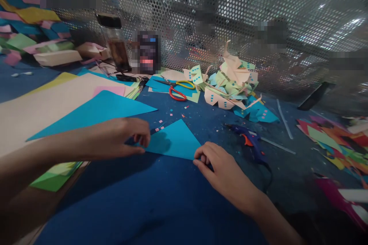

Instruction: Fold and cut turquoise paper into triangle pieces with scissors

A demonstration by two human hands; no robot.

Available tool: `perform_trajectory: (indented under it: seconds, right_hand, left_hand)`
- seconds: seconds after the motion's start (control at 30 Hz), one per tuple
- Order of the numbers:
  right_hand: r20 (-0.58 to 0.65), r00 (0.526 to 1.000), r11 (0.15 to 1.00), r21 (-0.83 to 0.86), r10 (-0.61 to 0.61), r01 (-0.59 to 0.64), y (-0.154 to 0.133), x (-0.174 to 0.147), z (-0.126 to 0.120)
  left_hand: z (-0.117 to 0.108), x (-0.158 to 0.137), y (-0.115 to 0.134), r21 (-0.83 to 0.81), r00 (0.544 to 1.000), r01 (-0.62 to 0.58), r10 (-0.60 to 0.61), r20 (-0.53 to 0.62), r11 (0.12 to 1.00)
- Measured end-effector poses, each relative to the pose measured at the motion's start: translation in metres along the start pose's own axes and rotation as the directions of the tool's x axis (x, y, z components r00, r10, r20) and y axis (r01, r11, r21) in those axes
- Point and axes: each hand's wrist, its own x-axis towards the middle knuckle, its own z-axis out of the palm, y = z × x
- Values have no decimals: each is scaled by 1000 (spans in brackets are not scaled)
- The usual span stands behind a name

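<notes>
A bright blue sheet of paper, folded into a triangle, lies on the dark blue table with its peak pointing away from me. My right hand pinches its right corner between thumb and fingers. At the opposite corner, my left hand has curled fingers and a thumb closed around the paper's end, and that corner is partly hidden. The left hand casts a shadow over the paper. Beyond my left wrist, a larger blue paper sheet rests on a stack of pale sheets.
Scissors with red and yellow handles lie ahead. Folded paper pieces are heaped behind, near a perforated metal screen. To the right are a blue glue gun and colored paper scraps. A lidded bottle and phone stand back left.
</notes>
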Motion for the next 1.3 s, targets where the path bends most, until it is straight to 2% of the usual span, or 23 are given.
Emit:
perform_trajectory:
  seconds: [0.1, 0.27, 0.47, 0.63, 0.8, 0.97, 1.3]
  right_hand:
    - [-19, 1000, 1000, 4, -10, 10, 2, 0, 1]
    - [-25, 1000, 1000, 9, -10, 11, 2, 0, 2]
    - [-53, 998, 999, -14, -47, 46, 1, 0, 2]
    - [-58, 996, 997, -50, -69, 66, 0, 1, 2]
    - [-58, 995, 995, -70, -80, 76, 0, 2, 2]
    - [-59, 992, 989, -106, -108, 101, 1, 3, 4]
    - [-53, 988, 978, -164, -142, 132, 2, 4, 4]
  left_hand:
    - [19, 4, 8, 51, 979, -184, 188, -80, 982]
    - [34, 6, 7, 199, 943, -260, 293, -160, 945]
    - [35, 6, 7, 326, 912, -329, 388, -135, 886]
    - [39, 9, 11, 337, 893, -311, 394, -216, 889]
    - [47, 13, 10, 272, 891, -260, 339, -303, 927]
    - [51, 17, 7, 198, 876, -261, 318, -362, 945]
    - [48, 17, 10, 156, 888, -267, 306, -345, 951]
